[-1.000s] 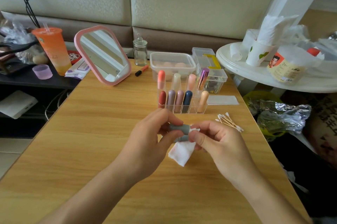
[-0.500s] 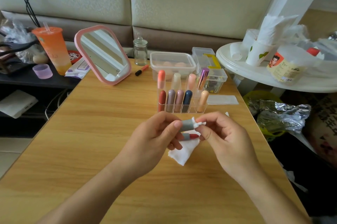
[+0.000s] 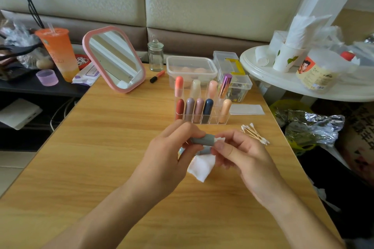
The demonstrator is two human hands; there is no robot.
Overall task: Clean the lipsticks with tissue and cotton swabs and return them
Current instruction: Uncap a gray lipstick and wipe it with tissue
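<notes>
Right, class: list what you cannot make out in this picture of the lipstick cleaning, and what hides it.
Head view, all three:
1. Tip of the grey lipstick: covered by the right hand and tissue.
2. The second grey piece below it: partly behind the left hand.
3. Print on the labelled tub: too small and blurred.
</notes>
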